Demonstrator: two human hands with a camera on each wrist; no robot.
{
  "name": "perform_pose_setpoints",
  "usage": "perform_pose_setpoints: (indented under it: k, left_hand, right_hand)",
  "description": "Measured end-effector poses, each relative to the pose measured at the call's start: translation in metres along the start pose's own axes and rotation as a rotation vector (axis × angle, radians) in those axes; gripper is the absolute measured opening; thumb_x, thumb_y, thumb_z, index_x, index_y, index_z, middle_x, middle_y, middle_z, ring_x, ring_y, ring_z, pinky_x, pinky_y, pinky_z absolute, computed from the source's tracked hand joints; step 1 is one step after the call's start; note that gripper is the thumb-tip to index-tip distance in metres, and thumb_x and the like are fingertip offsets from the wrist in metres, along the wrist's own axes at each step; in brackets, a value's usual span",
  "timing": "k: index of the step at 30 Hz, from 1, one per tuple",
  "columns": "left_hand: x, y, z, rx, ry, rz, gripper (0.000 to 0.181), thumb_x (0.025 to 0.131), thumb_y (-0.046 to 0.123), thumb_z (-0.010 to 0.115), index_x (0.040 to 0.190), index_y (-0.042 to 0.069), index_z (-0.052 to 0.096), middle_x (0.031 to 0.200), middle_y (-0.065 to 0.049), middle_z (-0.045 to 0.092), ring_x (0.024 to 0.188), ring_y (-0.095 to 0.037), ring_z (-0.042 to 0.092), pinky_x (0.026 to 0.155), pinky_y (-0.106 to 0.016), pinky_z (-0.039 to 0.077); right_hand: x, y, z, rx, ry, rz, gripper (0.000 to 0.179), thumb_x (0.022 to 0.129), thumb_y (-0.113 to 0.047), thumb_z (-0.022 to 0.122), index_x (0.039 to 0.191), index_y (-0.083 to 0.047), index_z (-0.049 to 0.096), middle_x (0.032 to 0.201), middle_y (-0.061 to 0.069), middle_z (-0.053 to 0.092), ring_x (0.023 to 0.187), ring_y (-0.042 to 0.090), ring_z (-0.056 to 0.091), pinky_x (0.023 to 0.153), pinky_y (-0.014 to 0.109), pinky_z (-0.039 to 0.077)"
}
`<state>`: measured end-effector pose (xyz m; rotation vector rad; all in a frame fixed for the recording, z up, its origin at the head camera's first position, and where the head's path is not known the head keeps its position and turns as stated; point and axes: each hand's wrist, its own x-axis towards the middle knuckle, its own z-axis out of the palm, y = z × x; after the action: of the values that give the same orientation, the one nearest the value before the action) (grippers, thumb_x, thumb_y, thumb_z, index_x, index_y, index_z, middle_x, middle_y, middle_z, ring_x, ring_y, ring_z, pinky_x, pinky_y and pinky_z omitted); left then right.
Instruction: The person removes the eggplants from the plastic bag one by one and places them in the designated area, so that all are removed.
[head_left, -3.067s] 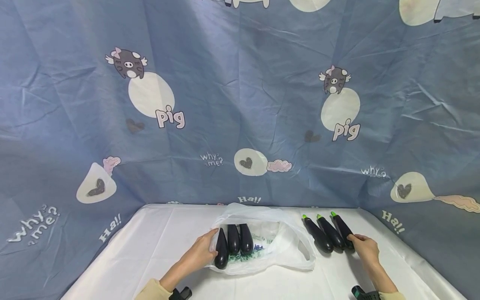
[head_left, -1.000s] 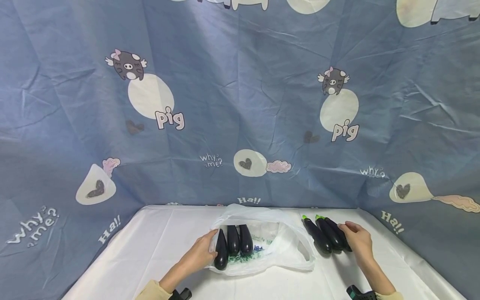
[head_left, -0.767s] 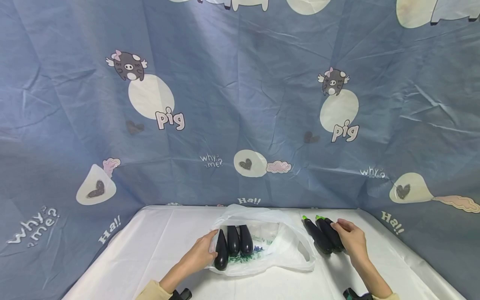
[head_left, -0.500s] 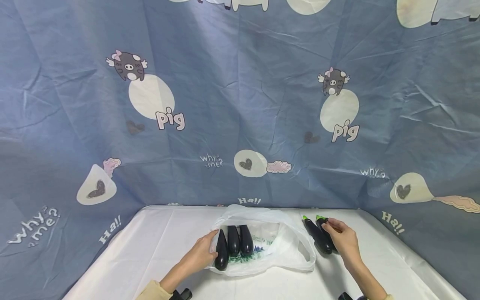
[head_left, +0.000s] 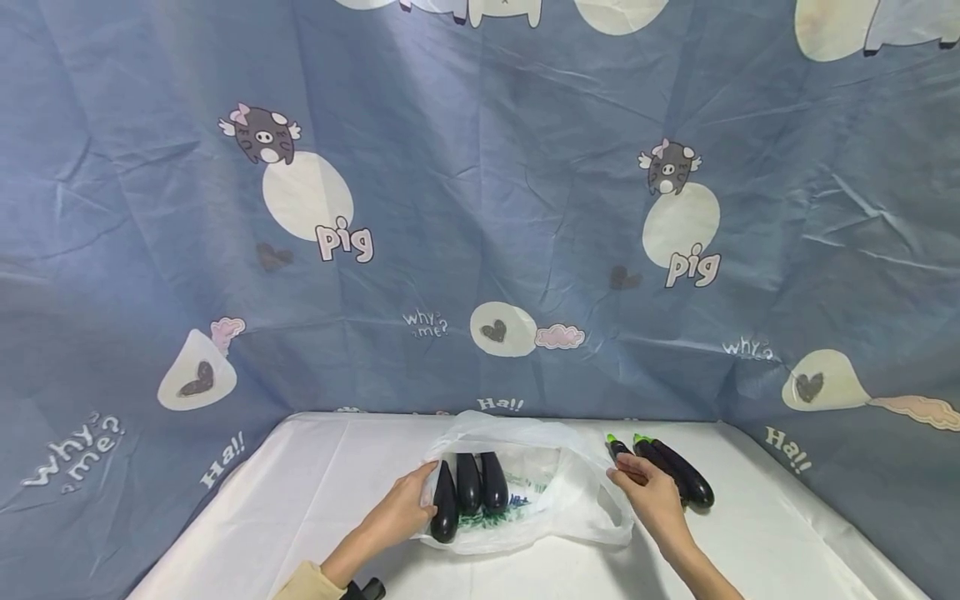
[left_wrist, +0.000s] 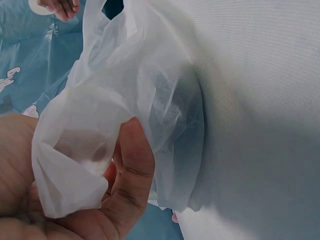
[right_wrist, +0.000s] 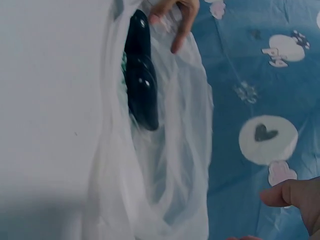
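Observation:
A white plastic bag (head_left: 517,533) lies on its side with its mouth facing me. Three dark eggplants (head_left: 468,483) rest inside it at the left, over green and blue print. My left hand (head_left: 397,510) grips the bag's left edge; the left wrist view shows white film (left_wrist: 75,185) between thumb and fingers. My right hand (head_left: 660,504) hovers beside the bag's right side, its thumb (right_wrist: 280,195) extended and nothing held. It partly covers the leftmost of three green-tipped eggplants on the table. The rightmost eggplant (head_left: 688,479) lies close along the middle one.
A white cloth covers the table (head_left: 330,467). Behind it hangs a blue curtain (head_left: 420,208) printed with pigs and words. A loop handle (head_left: 617,508) of the bag spreads toward the right hand. A black wrist device (head_left: 366,590) shows at the left sleeve.
The right hand has left the rightmost eggplant and moved left across the row to the bag's side. That eggplant has shifted against the middle one. The left hand has stayed on the bag.

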<state>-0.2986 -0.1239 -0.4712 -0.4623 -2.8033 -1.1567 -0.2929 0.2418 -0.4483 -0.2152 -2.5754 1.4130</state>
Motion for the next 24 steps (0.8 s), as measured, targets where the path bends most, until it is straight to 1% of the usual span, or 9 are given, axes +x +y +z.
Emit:
perform_pose_setpoints:
  k: [3, 7, 10, 17, 24]
  left_hand:
    - [0.001, 0.0, 0.0, 0.006, 0.001, 0.0, 0.07, 0.071, -0.005, 0.068, 0.136, -0.014, 0.042, 0.137, -0.036, 0.046, 0.128, -0.052, 0.044, 0.103, -0.063, 0.038]
    - [0.0, 0.001, 0.001, 0.004, 0.001, 0.002, 0.07, 0.071, -0.005, 0.068, 0.136, -0.014, 0.042, 0.136, -0.037, 0.046, 0.127, -0.053, 0.044, 0.103, -0.063, 0.038]
    - [-0.001, 0.001, 0.0, -0.003, 0.0, 0.006, 0.07, 0.071, -0.005, 0.067, 0.136, -0.014, 0.042, 0.136, -0.037, 0.046, 0.127, -0.054, 0.043, 0.103, -0.064, 0.038]
    - [0.0, 0.001, -0.001, -0.002, -0.011, 0.004, 0.069, 0.072, -0.005, 0.068, 0.136, -0.014, 0.042, 0.136, -0.038, 0.045, 0.127, -0.054, 0.043, 0.102, -0.064, 0.038]
    - [-0.001, 0.001, -0.001, -0.003, -0.003, 0.008, 0.07, 0.072, -0.005, 0.068, 0.136, -0.014, 0.042, 0.136, -0.038, 0.046, 0.127, -0.054, 0.043, 0.103, -0.064, 0.038]
  right_hand:
    - [-0.003, -0.002, 0.008, 0.001, -0.003, -0.011, 0.05, 0.088, -0.028, 0.066, 0.128, 0.001, 0.058, 0.122, 0.021, 0.064, 0.108, 0.032, 0.064, 0.086, 0.04, 0.056]
    - [-0.006, -0.003, 0.018, -0.004, -0.009, -0.034, 0.049, 0.087, -0.03, 0.069, 0.124, 0.001, 0.061, 0.117, 0.019, 0.067, 0.105, 0.03, 0.065, 0.083, 0.038, 0.057]
    - [-0.008, -0.004, 0.026, 0.006, -0.017, -0.046, 0.047, 0.086, -0.029, 0.07, 0.122, 0.0, 0.062, 0.115, 0.016, 0.069, 0.103, 0.028, 0.066, 0.083, 0.036, 0.057]
    - [-0.009, -0.01, 0.047, 0.034, -0.029, -0.067, 0.044, 0.084, -0.027, 0.071, 0.119, -0.001, 0.065, 0.111, 0.012, 0.07, 0.1, 0.024, 0.067, 0.083, 0.036, 0.057]
    - [-0.008, -0.019, 0.069, 0.057, -0.052, -0.117, 0.042, 0.082, -0.025, 0.073, 0.114, 0.002, 0.066, 0.105, 0.013, 0.071, 0.095, 0.023, 0.068, 0.081, 0.035, 0.057]
